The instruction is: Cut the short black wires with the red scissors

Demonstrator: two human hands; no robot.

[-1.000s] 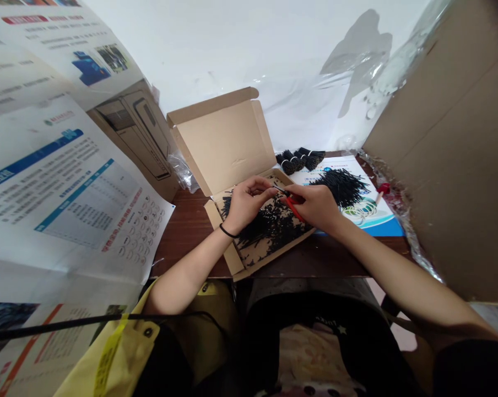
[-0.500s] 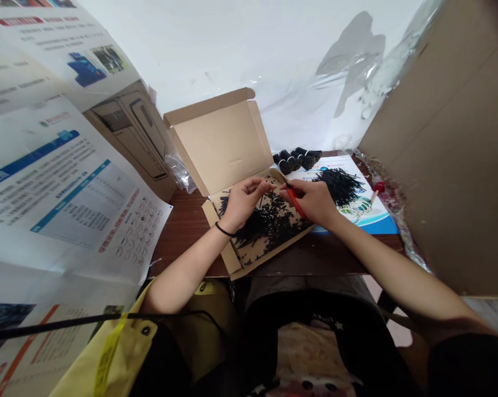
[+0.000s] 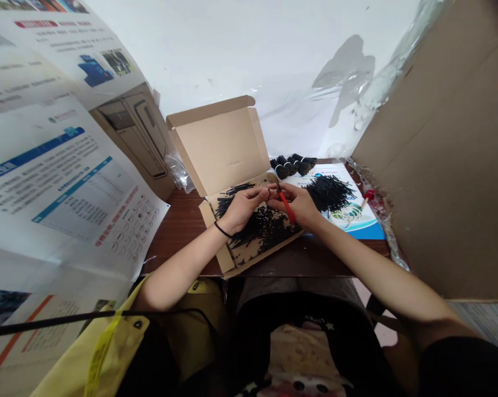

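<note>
My right hand [image 3: 301, 205] is closed around red-handled scissors [image 3: 287, 207], their dark blades pointing up and away from me. My left hand [image 3: 243, 209], with a black band at the wrist, is closed in a pinch. Its fingertips meet those of my right hand; what they hold is too small to make out. Both hands are over an open cardboard box [image 3: 228, 149] whose lid stands up at the back. Thin black strips [image 3: 249, 236] and many small black bits [image 3: 274, 234] lie on the box floor, partly hidden by my hands.
Right of the box, a loose pile of black strips [image 3: 330, 192] and white rubber bands [image 3: 350, 216] rest on a blue-and-white sheet [image 3: 367, 231]. Several tied black bundles [image 3: 294, 164] lie behind. Printed posters [image 3: 67, 193] flank the left, a large cardboard panel [image 3: 434, 165] the right.
My hands have come together, the right moving inward with the scissors until the fingertips of both meet. The view has shifted slightly.
</note>
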